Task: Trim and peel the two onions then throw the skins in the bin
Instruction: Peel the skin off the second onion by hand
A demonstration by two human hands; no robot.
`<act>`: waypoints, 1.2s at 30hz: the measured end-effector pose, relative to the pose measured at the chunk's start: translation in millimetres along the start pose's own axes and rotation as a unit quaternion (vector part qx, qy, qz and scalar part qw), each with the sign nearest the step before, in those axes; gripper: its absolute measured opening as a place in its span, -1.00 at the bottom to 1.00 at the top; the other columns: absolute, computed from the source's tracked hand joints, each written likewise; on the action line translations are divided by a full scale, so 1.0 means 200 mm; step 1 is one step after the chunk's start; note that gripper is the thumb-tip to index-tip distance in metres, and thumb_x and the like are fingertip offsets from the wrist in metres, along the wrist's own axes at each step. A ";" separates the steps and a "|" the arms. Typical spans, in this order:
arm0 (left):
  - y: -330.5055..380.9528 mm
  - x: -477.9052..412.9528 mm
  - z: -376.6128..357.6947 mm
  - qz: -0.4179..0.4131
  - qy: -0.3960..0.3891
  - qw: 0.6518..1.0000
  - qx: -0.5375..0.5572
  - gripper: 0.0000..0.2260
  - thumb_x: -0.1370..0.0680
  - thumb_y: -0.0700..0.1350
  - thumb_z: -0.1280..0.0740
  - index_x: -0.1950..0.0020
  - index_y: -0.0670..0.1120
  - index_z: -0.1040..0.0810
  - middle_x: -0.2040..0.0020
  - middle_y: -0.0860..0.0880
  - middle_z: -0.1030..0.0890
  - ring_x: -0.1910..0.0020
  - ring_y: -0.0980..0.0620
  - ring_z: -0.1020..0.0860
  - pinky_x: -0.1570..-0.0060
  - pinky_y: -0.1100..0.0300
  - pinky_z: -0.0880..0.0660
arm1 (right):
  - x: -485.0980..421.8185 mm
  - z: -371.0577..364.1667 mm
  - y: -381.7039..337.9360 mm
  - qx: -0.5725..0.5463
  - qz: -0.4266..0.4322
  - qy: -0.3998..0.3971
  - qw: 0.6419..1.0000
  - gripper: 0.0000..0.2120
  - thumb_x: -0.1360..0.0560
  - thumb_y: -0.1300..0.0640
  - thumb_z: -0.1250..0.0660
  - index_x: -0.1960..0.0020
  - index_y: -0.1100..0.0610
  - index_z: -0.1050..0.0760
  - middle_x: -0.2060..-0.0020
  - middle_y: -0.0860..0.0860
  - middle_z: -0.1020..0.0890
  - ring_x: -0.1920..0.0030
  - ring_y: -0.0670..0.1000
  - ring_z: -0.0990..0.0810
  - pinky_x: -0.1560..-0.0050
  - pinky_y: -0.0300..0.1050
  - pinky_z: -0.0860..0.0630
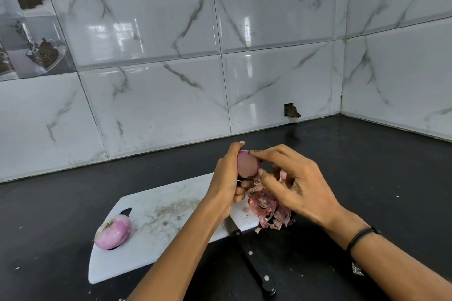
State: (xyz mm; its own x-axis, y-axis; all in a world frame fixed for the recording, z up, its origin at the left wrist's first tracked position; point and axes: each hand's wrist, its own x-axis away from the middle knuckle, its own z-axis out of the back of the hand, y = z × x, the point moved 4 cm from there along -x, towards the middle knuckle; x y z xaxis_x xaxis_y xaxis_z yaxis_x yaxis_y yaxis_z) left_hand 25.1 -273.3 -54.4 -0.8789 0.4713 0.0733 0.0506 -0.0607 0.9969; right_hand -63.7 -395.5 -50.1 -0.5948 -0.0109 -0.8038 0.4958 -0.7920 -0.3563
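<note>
Left hand (226, 178) clamped round onion (247, 164), right hand (299, 186) pinching its skin.
Nearest, knife (249, 254) half off cutting board (159, 215) beneath left forearm: liable to be knocked floorward. Peeled onion (113, 232) on board's left end, free to roll. Skins (269, 212) heaped at right edge, apt to scatter. Held onion slick; may slip. No bin in view.

Glossy white marble-veined wall tiles (151, 95), black countertop (367, 154), room corner

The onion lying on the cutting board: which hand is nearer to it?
Left. The left hand is right of the onion, gripping the other onion; the right hand is farther right.
</note>
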 end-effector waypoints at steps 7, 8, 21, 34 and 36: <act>0.03 0.01 0.00 0.001 -0.014 0.998 -0.055 -0.48 -0.62 0.18 -0.09 0.06 -0.22 -0.62 0.57 0.00 -0.30 0.62 0.11 -0.11 0.56 0.29 -0.05 | -0.01 -0.01 0.01 0.000 0.014 -0.014 1.000 -0.54 -0.46 -0.22 -0.49 -0.25 -0.02 -0.55 -0.11 -0.17 -0.52 -0.10 -0.04 -0.59 0.00 -0.10 -0.59; 0.03 0.01 0.00 0.000 -0.007 0.998 -0.061 -0.54 -0.62 0.16 -0.10 0.08 -0.19 -0.58 0.58 0.01 -0.31 0.63 0.11 -0.11 0.56 0.30 -0.05 | -0.01 -0.01 0.02 -0.002 0.013 -0.013 1.000 -0.54 -0.44 -0.21 -0.51 -0.22 0.00 -0.55 -0.09 -0.15 -0.51 -0.07 -0.03 -0.59 0.03 -0.15 -0.58; 0.05 0.04 -0.01 -0.052 0.013 0.990 -0.133 -0.60 -0.66 0.03 -0.11 0.30 -0.15 -0.41 0.63 0.07 -0.37 0.72 0.18 -0.26 0.68 0.39 -0.18 | 0.00 -0.06 0.04 -0.017 -0.017 -0.048 0.999 -0.61 -0.42 -0.18 -0.53 -0.13 -0.06 -0.50 -0.04 -0.19 -0.46 0.18 0.02 -0.52 0.17 -0.08 -0.54; 0.05 0.05 -0.02 -0.038 0.020 0.995 -0.090 -0.60 -0.67 0.05 -0.09 0.34 -0.06 -0.36 0.65 0.09 -0.36 0.70 0.18 -0.23 0.64 0.34 -0.17 | 0.00 -0.05 0.04 -0.009 -0.013 -0.037 0.999 -0.58 -0.44 -0.21 -0.48 -0.21 -0.16 -0.43 -0.09 -0.23 -0.46 0.21 0.01 -0.52 0.15 -0.07 -0.56; 0.05 0.05 -0.02 -0.039 0.019 0.994 -0.096 -0.61 -0.66 0.07 -0.09 0.32 -0.06 -0.38 0.64 0.08 -0.37 0.69 0.16 -0.23 0.61 0.32 -0.16 | 0.00 -0.05 0.04 -0.012 -0.010 -0.040 0.999 -0.60 -0.45 -0.22 -0.47 -0.20 -0.21 -0.41 -0.08 -0.23 -0.45 0.21 0.01 -0.52 0.17 -0.13 -0.55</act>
State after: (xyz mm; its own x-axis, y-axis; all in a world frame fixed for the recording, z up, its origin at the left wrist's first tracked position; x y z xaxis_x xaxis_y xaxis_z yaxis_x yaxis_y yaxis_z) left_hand 14.9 -272.2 -43.7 -0.8943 0.4474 -0.0080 -0.1062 -0.1949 0.9751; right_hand -53.0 -395.0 -58.1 -0.6523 -0.0445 -0.7566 0.4984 -0.7772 -0.3841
